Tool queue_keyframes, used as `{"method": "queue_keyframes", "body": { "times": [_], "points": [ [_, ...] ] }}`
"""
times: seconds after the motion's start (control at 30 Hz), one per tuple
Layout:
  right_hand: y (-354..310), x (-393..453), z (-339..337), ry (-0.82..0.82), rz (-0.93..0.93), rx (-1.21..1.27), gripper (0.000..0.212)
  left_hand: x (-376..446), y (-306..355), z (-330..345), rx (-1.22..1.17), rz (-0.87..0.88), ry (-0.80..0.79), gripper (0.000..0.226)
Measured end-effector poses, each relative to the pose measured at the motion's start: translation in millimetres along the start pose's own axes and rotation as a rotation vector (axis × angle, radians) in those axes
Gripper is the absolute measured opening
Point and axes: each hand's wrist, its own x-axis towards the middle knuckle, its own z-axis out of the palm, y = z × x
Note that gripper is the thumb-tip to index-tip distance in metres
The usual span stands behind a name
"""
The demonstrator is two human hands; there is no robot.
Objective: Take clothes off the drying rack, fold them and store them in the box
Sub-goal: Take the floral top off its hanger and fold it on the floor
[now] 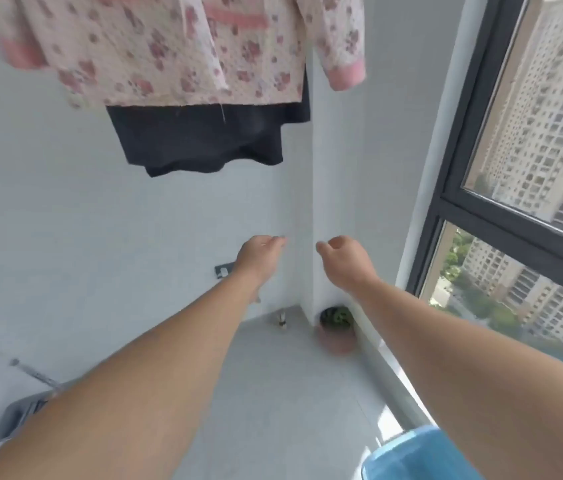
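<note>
A pink floral top hangs overhead at the top of the view, its sleeves ending in pink cuffs. Behind and below it hangs a dark garment. The rack itself is out of view. Both my arms stretch forward and up toward the clothes. My left hand is well below the dark garment, fingers loosely extended, holding nothing. My right hand is beside it with fingers loosely curled and empty. A blue box shows at the bottom right edge.
A large window with a dark frame runs along the right, with a low sill. A potted plant sits in the floor corner. A grey bin is at the lower left. A wall socket is behind my left hand.
</note>
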Motion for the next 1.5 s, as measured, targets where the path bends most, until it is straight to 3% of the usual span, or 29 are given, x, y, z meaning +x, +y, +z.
{"method": "queue_keyframes", "body": {
  "times": [0.07, 0.2, 0.33, 0.5, 0.73, 0.9, 1.0, 1.07, 1.27, 1.37, 1.43, 1.5],
  "points": [
    [-60.4, -4.4, -7.2, 0.012, -0.082, 0.0, 0.04, -9.9, 28.4, -55.8, -0.028, 0.05, 0.079, 0.022],
    [-170.9, -4.0, -42.4, 0.091, -0.23, 0.059, 0.031, -13.6, 92.7, -140.4, -0.068, 0.165, 0.269, 0.02],
    [-271.6, 8.3, -102.5, 0.219, -0.403, 0.144, 0.017, -10.0, 179.5, -194.7, -0.118, 0.316, 0.462, 0.036],
    [-370.8, 38.8, -173.4, 0.295, -0.607, 0.16, 0.03, 1.6, 289.5, -232.5, -0.107, 0.471, 0.617, 0.017],
    [-456.3, 82.6, -230.9, 0.365, -0.749, 0.161, 0.037, 17.4, 403.2, -274.4, 0.013, 0.672, 0.723, 0.014],
    [-507.9, 113.4, -248.6, 0.415, -0.804, 0.18, 0.042, 36.9, 445.3, -300.4, 0.022, 0.714, 0.734, 0.008],
    [-540.8, 127.6, -255.4, 0.45, -0.862, 0.204, 0.044, 56.4, 464.8, -318.1, 0.095, 0.787, 0.777, 0.028],
    [-562.0, 137.8, -263.0, 0.494, -0.906, 0.204, 0.043, 67.5, 481.5, -334.1, 0.102, 0.821, 0.823, 0.01],
    [-626.8, 186.5, -317.0, 0.769, -0.914, 0.191, 0.045, 106.9, 555.4, -392.0, 0.265, 1.009, 1.07, 0.034],
    [-649.1, 214.2, -344.5, 0.788, -0.734, 0.161, 0.058, 125.8, 588.7, -417.2, 0.593, 0.79, 1.244, 0.049],
    [-657.1, 229.9, -351.4, 0.682, -0.644, 0.144, 0.06, 135.3, 601.3, -426.6, 0.652, 0.538, 1.16, 0.052],
    [-663.3, 246.1, -351.5, 0.588, -0.645, 0.118, 0.046, 144.5, 607.5, -432.0, 0.605, 0.425, 1.065, 0.046]
  ]
}}
